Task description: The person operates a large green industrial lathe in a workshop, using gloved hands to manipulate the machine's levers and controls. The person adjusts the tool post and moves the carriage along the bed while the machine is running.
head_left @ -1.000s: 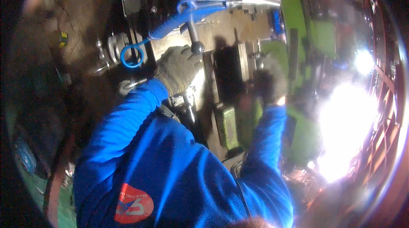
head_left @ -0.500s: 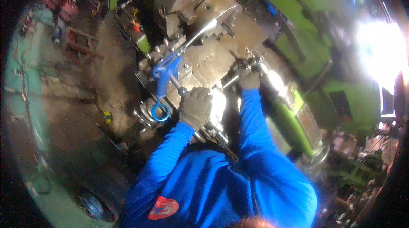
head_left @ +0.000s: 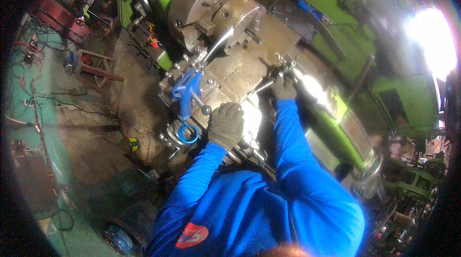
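Observation:
My left hand point(head_left: 225, 125), in a grey work glove, is closed over the near part of a lathe carriage point(head_left: 235, 72). What lies under its fingers is hidden. Beside it stands a lever with a dark ball knob point(head_left: 206, 110). A blue air blow gun point(head_left: 189, 89) rests on the carriage, its long nozzle pointing toward the chuck and a coiled blue hose at its near end. My right hand point(head_left: 284, 86), also gloved, closes at the tip of the shiny tailstock quill point(head_left: 309, 86), by a small metal fitting. A thin metal bar point(head_left: 259, 90) runs toward that hand.
The big round lathe chuck point(head_left: 206, 5) with its jaws is at the far side. The green tailstock body point(head_left: 348, 144) lies to the right. On the floor at left are a brown metal stand point(head_left: 98, 72), cables and a yellow-and-black tape measure point(head_left: 129, 145).
The view has shifted slightly, and the scene is sharper. Both hands stay at the same spots on the lathe; the blow gun has not visibly moved on the carriage.

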The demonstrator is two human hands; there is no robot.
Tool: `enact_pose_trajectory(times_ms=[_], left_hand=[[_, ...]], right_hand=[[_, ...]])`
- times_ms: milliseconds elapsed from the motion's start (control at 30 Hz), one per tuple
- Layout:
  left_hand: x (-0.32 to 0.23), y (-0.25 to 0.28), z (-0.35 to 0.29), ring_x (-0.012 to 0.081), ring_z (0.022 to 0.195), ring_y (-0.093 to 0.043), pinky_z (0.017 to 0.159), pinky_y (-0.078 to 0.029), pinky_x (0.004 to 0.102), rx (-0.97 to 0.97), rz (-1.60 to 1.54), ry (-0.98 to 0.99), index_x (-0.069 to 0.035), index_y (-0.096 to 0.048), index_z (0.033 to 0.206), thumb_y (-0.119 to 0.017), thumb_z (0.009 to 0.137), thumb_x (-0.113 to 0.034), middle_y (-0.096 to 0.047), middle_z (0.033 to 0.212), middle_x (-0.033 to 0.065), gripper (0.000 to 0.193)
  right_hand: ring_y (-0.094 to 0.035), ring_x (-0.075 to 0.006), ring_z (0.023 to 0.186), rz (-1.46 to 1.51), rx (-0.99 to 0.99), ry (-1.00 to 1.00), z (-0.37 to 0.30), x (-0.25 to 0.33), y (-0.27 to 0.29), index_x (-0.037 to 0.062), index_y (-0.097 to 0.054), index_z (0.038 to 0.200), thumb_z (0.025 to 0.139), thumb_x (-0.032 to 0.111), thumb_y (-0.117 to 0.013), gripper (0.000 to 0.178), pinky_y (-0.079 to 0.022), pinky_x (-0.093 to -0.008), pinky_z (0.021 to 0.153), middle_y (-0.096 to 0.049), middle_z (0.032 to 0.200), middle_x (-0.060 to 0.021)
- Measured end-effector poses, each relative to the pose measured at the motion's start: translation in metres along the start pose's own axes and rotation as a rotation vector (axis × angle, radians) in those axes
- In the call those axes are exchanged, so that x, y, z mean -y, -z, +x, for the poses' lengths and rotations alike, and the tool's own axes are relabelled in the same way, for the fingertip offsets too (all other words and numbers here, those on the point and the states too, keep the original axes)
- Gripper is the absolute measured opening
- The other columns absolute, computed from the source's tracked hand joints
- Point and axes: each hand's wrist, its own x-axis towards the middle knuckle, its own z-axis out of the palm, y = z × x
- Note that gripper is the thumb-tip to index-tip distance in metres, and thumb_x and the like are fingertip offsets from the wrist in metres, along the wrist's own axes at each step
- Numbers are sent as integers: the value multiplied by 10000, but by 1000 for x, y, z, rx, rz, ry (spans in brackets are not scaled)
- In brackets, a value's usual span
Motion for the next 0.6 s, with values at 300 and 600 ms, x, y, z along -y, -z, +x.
enact_pose_trajectory(times_ms=[300, 600], left_hand=[[3, 3, -2, 274, 1264, -565, 1041, -427, 482, -64, -22, -34, -138, -701, 1118, -630, 898, -255, -664, 1263, 68, 259], [4, 5, -1, 267, 1279, -562, 1062, -424, 475, 19, -10, 4, -149, -692, 1121, -635, 892, -263, -662, 1283, 59, 262]], right_hand=[[-641, -549, 1143, 207, 241, -475, 4, 54, 55, 33, -599, 1354, 924, 679, -557, 777, -502, -547, 1010, -680, 1204, -360], [-665, -517, 1110, 147, 170, -386, 9, 46, 41, 78, -640, 1315, 908, 615, -637, 673, -523, -526, 993, -683, 1185, -331]])
